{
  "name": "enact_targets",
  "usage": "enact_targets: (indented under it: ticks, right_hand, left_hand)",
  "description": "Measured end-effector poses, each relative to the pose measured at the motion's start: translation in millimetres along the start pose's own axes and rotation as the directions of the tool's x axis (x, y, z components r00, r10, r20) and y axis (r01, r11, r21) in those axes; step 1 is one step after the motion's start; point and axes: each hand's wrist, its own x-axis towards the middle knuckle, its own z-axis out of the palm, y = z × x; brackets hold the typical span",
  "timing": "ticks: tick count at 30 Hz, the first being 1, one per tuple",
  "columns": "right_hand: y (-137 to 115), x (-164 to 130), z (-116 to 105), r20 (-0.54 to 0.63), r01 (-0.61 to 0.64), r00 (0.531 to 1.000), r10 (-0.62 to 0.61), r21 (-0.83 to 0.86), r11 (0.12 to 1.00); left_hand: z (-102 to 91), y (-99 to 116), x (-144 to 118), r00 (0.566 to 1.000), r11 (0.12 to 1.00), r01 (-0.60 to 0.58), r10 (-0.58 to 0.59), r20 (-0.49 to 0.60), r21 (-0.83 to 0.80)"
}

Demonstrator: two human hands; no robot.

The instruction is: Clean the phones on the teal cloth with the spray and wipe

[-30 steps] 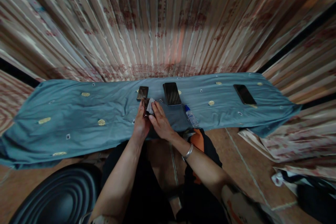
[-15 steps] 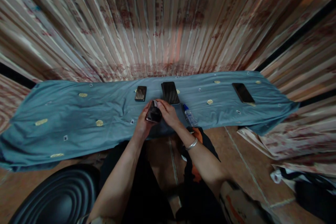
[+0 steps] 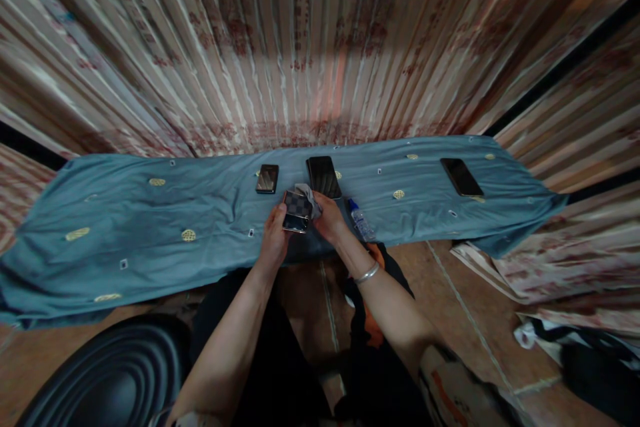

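Phone [image 3: 296,211], glossy with checkered reflection, held by left hand [image 3: 274,240].

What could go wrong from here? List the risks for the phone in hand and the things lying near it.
1. The left hand grips the phone only by its edge above the blue cloth; rubbing with the rag in the right hand might knock it loose.
2. The small bottle lies close beside the right wrist and could be nudged off the near edge.
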Motion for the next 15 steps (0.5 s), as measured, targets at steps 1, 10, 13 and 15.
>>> enact_targets:
  ticks: [1, 10, 13, 15]
  right_hand:
    - [0.1, -0.3, -0.2, 0.002, -0.022, 1.000, 0.022, 0.008, 1.000]
    - [4.7, -20.0, 14.6, 0.073, -0.248, 0.968, 0.240, 0.151, 0.957]
    - [12.6, -28.3, 18.8, 0.075, -0.265, 0.963, 0.258, 0.087, 0.960]
    - [18.0, -31.8, 19.4, 0.082, -0.250, 0.966, 0.246, 0.043, 0.967]
  left_hand:
    - [-1.3, -1.6, 1.5, 0.999, 0.999, -0.050, 0.050, -0.009, 0.014]
    - [-18.5, -2.4, 19.4, 0.985, 0.984, -0.159, 0.164, -0.049, 0.080]
    - [-23.3, -2.4, 26.3, 0.986, 0.987, -0.149, 0.153, -0.072, 0.054]
    - [-25.3, -2.2, 29.5, 0.981, 0.987, -0.157, 0.161, -0.106, 0.045]
